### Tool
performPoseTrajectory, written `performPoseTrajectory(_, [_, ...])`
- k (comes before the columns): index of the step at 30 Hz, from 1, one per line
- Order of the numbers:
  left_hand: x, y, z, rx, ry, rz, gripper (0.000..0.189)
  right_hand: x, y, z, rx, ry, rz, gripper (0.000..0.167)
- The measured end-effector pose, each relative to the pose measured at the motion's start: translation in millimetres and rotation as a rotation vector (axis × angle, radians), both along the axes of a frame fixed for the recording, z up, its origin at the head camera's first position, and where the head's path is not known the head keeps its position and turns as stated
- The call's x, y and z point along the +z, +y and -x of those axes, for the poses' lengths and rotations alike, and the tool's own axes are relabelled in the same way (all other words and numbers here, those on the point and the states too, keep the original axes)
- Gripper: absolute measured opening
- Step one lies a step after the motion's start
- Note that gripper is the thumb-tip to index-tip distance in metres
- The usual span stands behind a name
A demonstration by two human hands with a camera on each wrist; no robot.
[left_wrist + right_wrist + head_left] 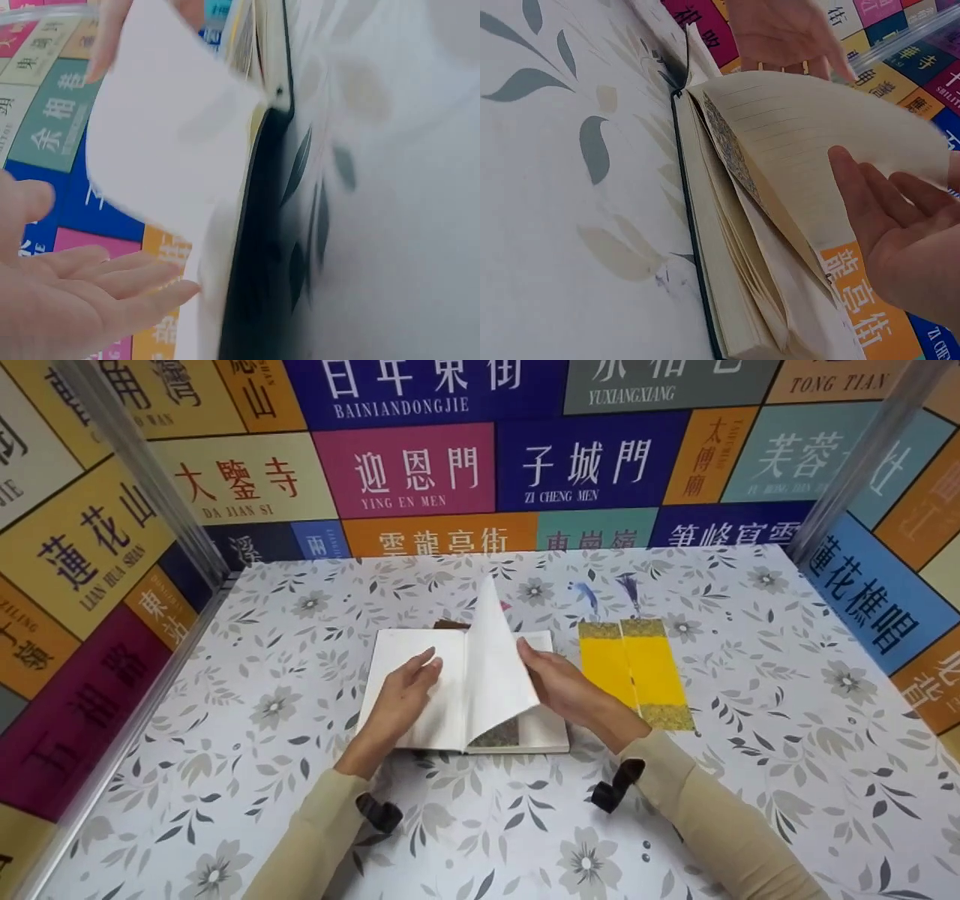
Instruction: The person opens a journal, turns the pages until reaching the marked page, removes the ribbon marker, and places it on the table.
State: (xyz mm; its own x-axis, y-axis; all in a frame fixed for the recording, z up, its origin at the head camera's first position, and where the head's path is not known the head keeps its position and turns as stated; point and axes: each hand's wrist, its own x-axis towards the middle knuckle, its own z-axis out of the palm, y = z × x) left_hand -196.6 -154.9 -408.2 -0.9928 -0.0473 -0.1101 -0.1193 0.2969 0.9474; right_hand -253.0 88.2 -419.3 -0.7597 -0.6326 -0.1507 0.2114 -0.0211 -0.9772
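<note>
Beyond your open notebook (446, 682), at one o'clock, a blue panel (591, 463) reads "ZI CHENG MEN". The dark-covered notebook lies mid-counter (262, 765), a faintly ruled page (496, 675) raised near its middle. Your right hand (561, 679) pinches that page's three o'clock edge; your left hand (403, 694), fingers loose, holding nothing, is over the nine o'clock side. Yellow strips (634, 671) lie at three o'clock.

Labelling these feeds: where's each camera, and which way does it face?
Head: worn there, facing forward and down at the book; left hand, right hand, sleeves show.
Left wrist: worn there, facing the raised page; left hand near, right beyond.
Right wrist: worn there, facing its lined side; right near, left beyond.
Wrist views share that page.
</note>
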Motion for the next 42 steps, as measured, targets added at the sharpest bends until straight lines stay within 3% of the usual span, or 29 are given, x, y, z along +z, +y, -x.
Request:
performPoseTrajectory(2, [4.2,1.0,-3.5,0.000,0.031,-0.025,0.059,1.0,-5,-0.9,0.075,0.112,-0.030,0.069])
performPoseTrajectory(4, [9.7,0.4,-7.1,-0.004,0.072,-0.013,0.061,1.2,-11,-2.5,0.127,0.265,-0.127,0.063])
performPoseTrajectory(7, [20.3,-2.0,-13.1,-0.017,0.143,0.060,0.065,0.0,-19,-5.5,0.155,0.550,-0.389,0.052])
performPoseTrajectory(10, [31.6,-3.9,-18.2,-0.026,0.215,0.190,0.069,-2.1,-26,-7.3,0.189,0.739,-0.607,0.053])
performPoseTrajectory(13, [40.4,-4.1,-20.9,-0.055,0.318,0.355,0.072,-3.2,-32,-7.7,0.225,0.808,-0.776,0.058])
performPoseTrajectory(16, [43.0,-3.8,-22.1,-0.096,0.444,0.520,0.073,-3.8,-34,-7.2,0.266,0.804,-0.925,0.064])
performPoseTrajectory(19, [39.9,-2.8,-23.5,-0.147,0.498,0.688,0.075,-4.3,-34,-6.7,0.333,0.776,-1.037,0.068])
performPoseTrajectory(24, [27.1,-1.1,-23.2,-0.229,0.422,0.974,0.068,-4.1,-35,-6.0,0.374,0.761,-1.081,0.068])
performPoseTrajectory(28, [16.9,-1.3,-23.1,-0.217,0.379,1.104,0.061,-3.1,-38,-6.5,0.384,0.739,-1.081,0.068])
performPoseTrajectory(31, [13.1,-1.4,-22.8,-0.213,0.333,1.110,0.061,-2.1,-38,-6.8,0.392,0.733,-1.095,0.067])
performPoseTrajectory(33, [11.1,-1.6,-21.4,-0.241,0.271,1.091,0.063,-1.8,-38,-6.7,0.394,0.738,-1.102,0.067])
performPoseTrajectory(39, [-3.4,-6.4,-9.9,-0.388,-0.031,1.046,0.075,1.8,-37,-6.0,0.405,0.719,-1.104,0.067])
performPoseTrajectory(42, [-8.2,-7.8,-2.8,-0.419,-0.111,1.056,0.081,3.2,-38,-6.4,0.409,0.708,-1.105,0.067])
